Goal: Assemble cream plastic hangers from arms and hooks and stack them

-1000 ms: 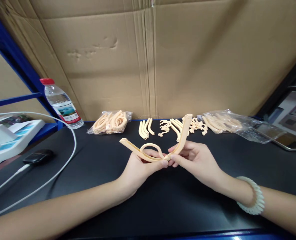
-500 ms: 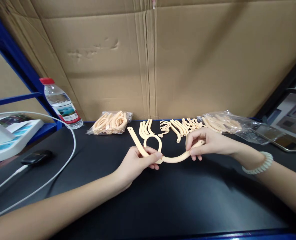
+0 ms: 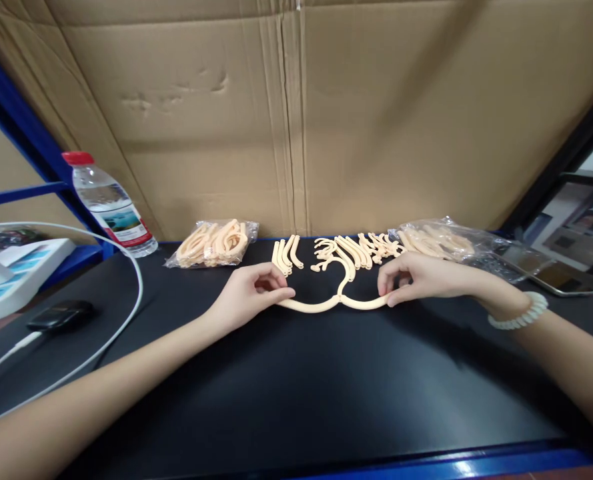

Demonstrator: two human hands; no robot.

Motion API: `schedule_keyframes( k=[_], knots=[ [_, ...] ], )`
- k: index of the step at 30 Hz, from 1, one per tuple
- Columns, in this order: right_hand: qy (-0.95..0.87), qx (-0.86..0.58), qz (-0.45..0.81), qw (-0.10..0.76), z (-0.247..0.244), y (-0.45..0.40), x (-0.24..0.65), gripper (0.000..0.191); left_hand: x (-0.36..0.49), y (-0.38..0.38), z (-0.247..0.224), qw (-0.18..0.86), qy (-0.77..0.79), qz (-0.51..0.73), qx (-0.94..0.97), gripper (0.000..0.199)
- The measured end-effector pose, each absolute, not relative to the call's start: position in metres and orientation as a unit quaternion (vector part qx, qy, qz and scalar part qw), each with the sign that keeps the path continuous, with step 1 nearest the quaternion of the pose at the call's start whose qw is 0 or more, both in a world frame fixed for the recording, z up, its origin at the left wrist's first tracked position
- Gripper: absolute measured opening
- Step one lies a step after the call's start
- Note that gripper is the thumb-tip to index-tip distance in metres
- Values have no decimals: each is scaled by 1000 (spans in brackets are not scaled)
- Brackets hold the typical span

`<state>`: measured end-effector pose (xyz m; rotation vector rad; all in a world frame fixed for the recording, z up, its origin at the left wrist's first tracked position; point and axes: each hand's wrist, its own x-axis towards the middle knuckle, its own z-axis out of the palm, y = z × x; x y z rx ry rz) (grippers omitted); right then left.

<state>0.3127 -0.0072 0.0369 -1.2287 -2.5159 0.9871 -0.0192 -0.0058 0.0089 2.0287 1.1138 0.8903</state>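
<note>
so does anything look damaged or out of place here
The brown cardboard panel behind the black tabletop has small dents on its left half, so it looks worn. The clear red-capped plastic bottle appears to lean, possibly just lens distortion.

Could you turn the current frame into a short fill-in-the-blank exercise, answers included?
1. The left hand and right hand both grip the cream hanger; the bracelet is on the ____ wrist.
2. The bottle cap is ____.
3. The tabletop is ____.
4. The cable is ____.

Missing words: right; red; black; white.

No legible text anywhere
</note>
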Motion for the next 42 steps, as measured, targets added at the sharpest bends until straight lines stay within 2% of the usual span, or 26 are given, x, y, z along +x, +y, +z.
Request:
schedule_keyframes(
  k=[2,4,9,16,25,32,42],
  knots=[
    [-850,-416,310,92,35,-6,311,24,-24,-3,9,198,365,268,869,18],
    [-858,-417,283,97,33,-6,311,23,-27,-4,10,123,313,223,915,18],
    [-899,-381,192,98,28,-3,312,18,-25,-11,12,76,279,184,940,21],
    [-896,-392,198,68,29,-2,316,15,-26,-9,14,29,259,151,954,21],
    [-849,-444,285,12,38,-4,326,13,-36,-4,32,88,249,87,960,13],
    [-850,-464,248,13,37,-1,339,23,-41,1,37,152,269,87,947,13],
    [-827,-480,293,-10,39,0,346,27,-45,6,37,203,299,84,929,17]
  ],
)
